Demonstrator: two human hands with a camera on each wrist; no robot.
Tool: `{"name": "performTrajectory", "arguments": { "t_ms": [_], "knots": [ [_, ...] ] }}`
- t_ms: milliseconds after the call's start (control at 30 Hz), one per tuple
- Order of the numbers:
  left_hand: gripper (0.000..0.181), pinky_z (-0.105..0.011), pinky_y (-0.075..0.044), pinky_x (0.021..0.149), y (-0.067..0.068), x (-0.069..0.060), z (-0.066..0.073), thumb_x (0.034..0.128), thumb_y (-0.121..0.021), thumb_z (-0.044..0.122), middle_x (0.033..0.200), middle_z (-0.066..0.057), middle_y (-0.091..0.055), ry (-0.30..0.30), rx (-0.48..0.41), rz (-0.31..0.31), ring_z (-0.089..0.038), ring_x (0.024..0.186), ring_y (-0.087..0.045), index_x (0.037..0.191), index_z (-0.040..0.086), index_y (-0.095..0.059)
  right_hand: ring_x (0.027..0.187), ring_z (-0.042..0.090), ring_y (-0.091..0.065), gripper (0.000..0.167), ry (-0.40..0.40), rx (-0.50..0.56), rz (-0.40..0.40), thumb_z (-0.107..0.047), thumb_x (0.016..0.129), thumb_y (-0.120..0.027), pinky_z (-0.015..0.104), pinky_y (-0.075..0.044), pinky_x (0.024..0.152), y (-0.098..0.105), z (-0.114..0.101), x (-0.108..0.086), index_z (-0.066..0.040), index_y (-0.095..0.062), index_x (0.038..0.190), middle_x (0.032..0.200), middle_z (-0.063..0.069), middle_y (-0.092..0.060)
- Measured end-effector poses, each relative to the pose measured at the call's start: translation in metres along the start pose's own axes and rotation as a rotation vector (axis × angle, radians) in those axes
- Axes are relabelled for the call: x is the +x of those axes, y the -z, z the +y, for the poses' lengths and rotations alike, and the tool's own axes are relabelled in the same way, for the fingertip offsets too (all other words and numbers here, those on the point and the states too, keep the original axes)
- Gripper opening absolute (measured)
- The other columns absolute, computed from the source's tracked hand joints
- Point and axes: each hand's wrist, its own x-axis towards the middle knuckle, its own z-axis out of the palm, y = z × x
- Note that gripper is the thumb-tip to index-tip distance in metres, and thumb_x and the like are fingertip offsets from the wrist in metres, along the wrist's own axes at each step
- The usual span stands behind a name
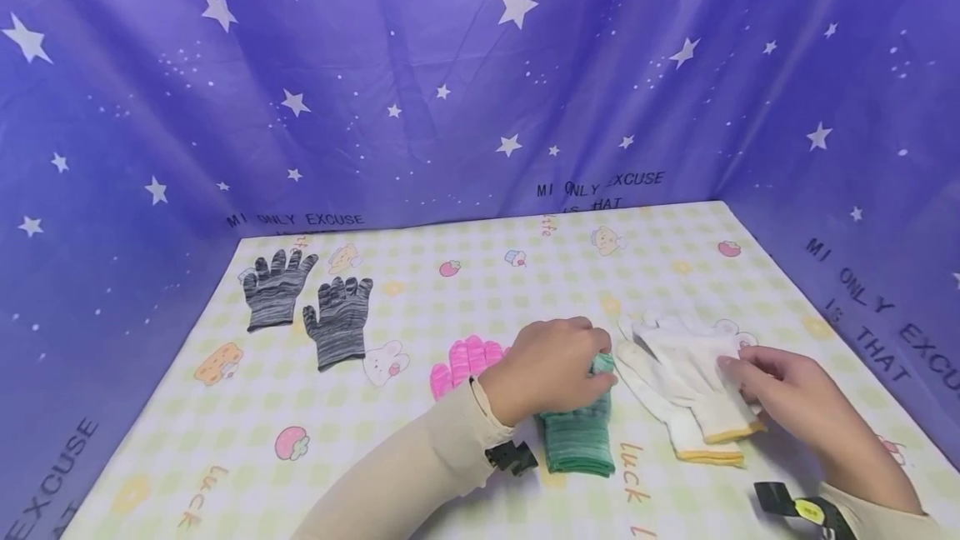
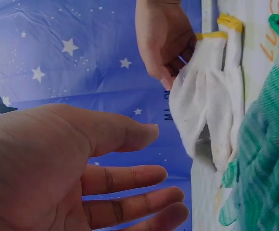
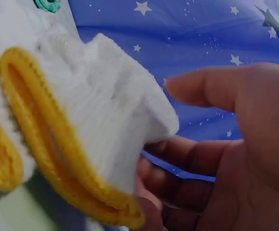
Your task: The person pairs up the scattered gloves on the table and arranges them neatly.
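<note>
My left hand [image 1: 551, 365] is over a stack of green gloves [image 1: 577, 440], covering part of them in the head view. In the left wrist view, the thumb and extended fingers of the left hand [image 2: 125, 173] are spread, with nothing between them. Two white gloves with yellow cuffs [image 1: 693, 382] lie overlapping to the right. At their right side is my right hand [image 1: 791, 394]. Close up, the fingers of the right hand [image 3: 211, 144] reach the edge of the upper white glove [image 3: 110, 106] from beneath, while the thumb shows apart from its fingers.
A pink glove [image 1: 472, 354] lies left of the green stack, partly hidden by my left hand. Two grey-striped gloves [image 1: 276, 294] are spread at the far left. Purple starry cloth [image 1: 420, 82] hangs behind the checked tabletop [image 1: 450, 307].
</note>
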Motion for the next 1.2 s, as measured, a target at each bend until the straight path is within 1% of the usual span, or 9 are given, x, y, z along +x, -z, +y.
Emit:
{"name": "performTrajectory", "arguments": {
  "t_ms": [133, 233, 367, 467, 700, 867, 967, 1100, 1200],
  "knots": [
    [0.029, -0.024, -0.048, 0.064, -0.007, 0.003, 0.003, 0.0960, -0.067, 0.043, 0.102, 0.014, -0.067, -0.033, 0.013, -0.010, -0.001, 0.084, -0.059, 0.118, 0.026, -0.074, 0.058, 0.015, -0.054, 0.049, 0.026, 0.020, -0.021, -0.052, 0.101, -0.061, 0.032, -0.047, 0.054, -0.004, 0.007, -0.001, -0.004, -0.054, 0.100, 0.069, -0.003, -0.054],
    [0.027, -0.026, -0.048, 0.065, -0.010, 0.003, 0.003, 0.0958, -0.067, 0.042, 0.098, 0.013, -0.066, -0.045, 0.023, -0.011, -0.001, 0.081, -0.057, 0.116, 0.026, -0.074, 0.054, 0.015, -0.054, 0.043, 0.044, 0.022, -0.042, -0.039, 0.103, -0.063, 0.032, -0.049, 0.052, -0.007, 0.010, 0.000, 0.002, -0.050, 0.109, 0.065, -0.002, -0.052],
    [0.025, -0.026, -0.047, 0.063, -0.011, 0.003, 0.003, 0.0957, -0.068, 0.042, 0.093, 0.013, -0.063, -0.055, 0.029, -0.002, -0.001, 0.077, -0.055, 0.113, 0.025, -0.074, 0.056, 0.015, -0.060, 0.049, 0.006, 0.041, -0.114, -0.026, 0.101, -0.065, 0.033, -0.055, 0.054, -0.008, 0.013, 0.000, 0.009, -0.041, 0.126, 0.070, 0.002, -0.061],
    [0.024, -0.026, -0.045, 0.062, -0.012, 0.003, 0.004, 0.0955, -0.068, 0.043, 0.091, 0.014, -0.062, -0.059, 0.038, 0.001, -0.001, 0.076, -0.054, 0.111, 0.025, -0.074, 0.055, 0.016, -0.062, 0.046, -0.020, 0.051, -0.155, -0.025, 0.099, -0.067, 0.033, -0.056, 0.055, -0.009, 0.016, -0.001, 0.007, -0.042, 0.121, 0.069, 0.003, -0.062],
    [0.019, -0.028, -0.041, 0.064, -0.017, 0.003, 0.005, 0.0949, -0.068, 0.045, 0.083, 0.015, -0.057, -0.060, 0.058, -0.004, -0.001, 0.072, -0.052, 0.100, 0.027, -0.073, 0.054, 0.013, -0.054, 0.039, 0.035, -0.062, -0.120, -0.032, 0.099, -0.069, 0.029, -0.044, 0.050, -0.008, 0.019, 0.000, -0.001, -0.048, 0.102, 0.067, 0.000, -0.056],
    [0.018, -0.031, -0.042, 0.068, -0.019, 0.005, 0.004, 0.0949, -0.067, 0.046, 0.077, 0.015, -0.054, -0.065, 0.083, -0.006, -0.001, 0.068, -0.050, 0.091, 0.028, -0.069, 0.053, 0.009, -0.041, 0.039, 0.096, -0.106, -0.076, -0.036, 0.098, -0.070, 0.029, -0.036, 0.048, -0.008, 0.021, 0.002, -0.007, -0.045, 0.088, 0.062, -0.006, -0.042],
    [0.018, -0.030, -0.043, 0.064, -0.020, 0.006, 0.005, 0.0948, -0.068, 0.046, 0.075, 0.014, -0.053, -0.058, 0.091, -0.020, -0.001, 0.067, -0.050, 0.090, 0.028, -0.068, 0.057, 0.010, -0.041, 0.039, 0.101, -0.101, -0.068, -0.039, 0.100, -0.067, 0.030, -0.036, 0.051, -0.007, 0.021, 0.003, -0.007, -0.049, 0.089, 0.066, -0.005, -0.043],
    [0.019, -0.028, -0.039, 0.054, -0.022, 0.011, 0.008, 0.0944, -0.070, 0.041, 0.074, 0.012, -0.052, -0.035, 0.079, -0.049, -0.003, 0.065, -0.049, 0.082, 0.027, -0.065, 0.067, 0.014, -0.049, 0.049, 0.007, -0.059, -0.070, -0.050, 0.105, -0.053, 0.030, -0.040, 0.058, -0.003, 0.019, 0.005, -0.002, -0.059, 0.107, 0.076, 0.000, -0.054],
    [0.024, -0.028, -0.038, 0.051, -0.026, 0.021, 0.009, 0.0946, -0.069, 0.033, 0.073, 0.009, -0.051, -0.010, 0.086, -0.070, -0.006, 0.064, -0.047, 0.075, 0.025, -0.059, 0.066, 0.016, -0.052, 0.059, -0.065, -0.031, -0.049, -0.058, 0.106, -0.042, 0.031, -0.042, 0.059, -0.003, 0.018, 0.009, -0.002, -0.061, 0.110, 0.077, 0.002, -0.057]
  ]
}}
